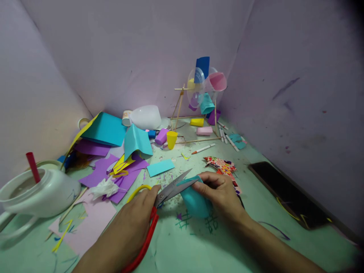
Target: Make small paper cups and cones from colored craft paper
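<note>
My left hand (135, 223) is wrapped round the red and yellow handles of a pair of scissors (172, 189). Their blades are spread, and one lies along the top edge of a curled turquoise paper piece (196, 201). My right hand (220, 191) pinches that paper between thumb and fingers, close to the blade tip. Just beyond the right hand lies a flower-patterned item (222, 165), partly hidden by the hand. A flat turquoise paper strip (160, 167) rests on the table past the scissors.
A stick frame (179, 108) carries a wheel with coloured paper cups at the back. Paper sheets (105, 129) and scraps pile up on the left, behind a white pot (54, 193). Markers (203, 148) lie near the frame. A dark phone-like slab (284, 189) is at right.
</note>
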Demonstrator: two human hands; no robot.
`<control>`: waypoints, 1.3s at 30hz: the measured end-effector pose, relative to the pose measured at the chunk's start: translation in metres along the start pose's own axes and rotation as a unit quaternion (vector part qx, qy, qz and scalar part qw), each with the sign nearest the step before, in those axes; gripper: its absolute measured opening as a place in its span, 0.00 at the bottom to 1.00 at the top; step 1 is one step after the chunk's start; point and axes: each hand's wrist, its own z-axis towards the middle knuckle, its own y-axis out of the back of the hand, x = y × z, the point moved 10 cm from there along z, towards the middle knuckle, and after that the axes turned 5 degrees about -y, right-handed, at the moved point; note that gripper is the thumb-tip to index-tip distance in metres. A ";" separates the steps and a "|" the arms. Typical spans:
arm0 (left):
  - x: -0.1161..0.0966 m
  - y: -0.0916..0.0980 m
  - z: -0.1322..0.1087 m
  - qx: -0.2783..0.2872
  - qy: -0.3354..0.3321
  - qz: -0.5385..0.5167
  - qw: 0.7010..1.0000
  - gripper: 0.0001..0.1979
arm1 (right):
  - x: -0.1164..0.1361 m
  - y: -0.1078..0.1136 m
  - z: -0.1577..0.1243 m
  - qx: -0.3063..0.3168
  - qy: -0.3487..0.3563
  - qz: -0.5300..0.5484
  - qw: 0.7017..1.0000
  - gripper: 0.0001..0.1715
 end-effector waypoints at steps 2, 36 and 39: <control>-0.001 0.001 0.000 0.009 0.000 0.015 1.000 0.25 | -0.001 0.000 0.001 0.009 -0.002 0.008 1.000 0.05; -0.002 -0.006 0.001 0.012 -0.043 0.059 0.997 0.22 | 0.000 -0.001 0.005 0.021 0.009 -0.003 1.000 0.07; -0.004 -0.006 0.003 0.024 -0.036 0.063 0.997 0.22 | 0.000 0.001 0.005 0.015 0.010 -0.006 1.000 0.07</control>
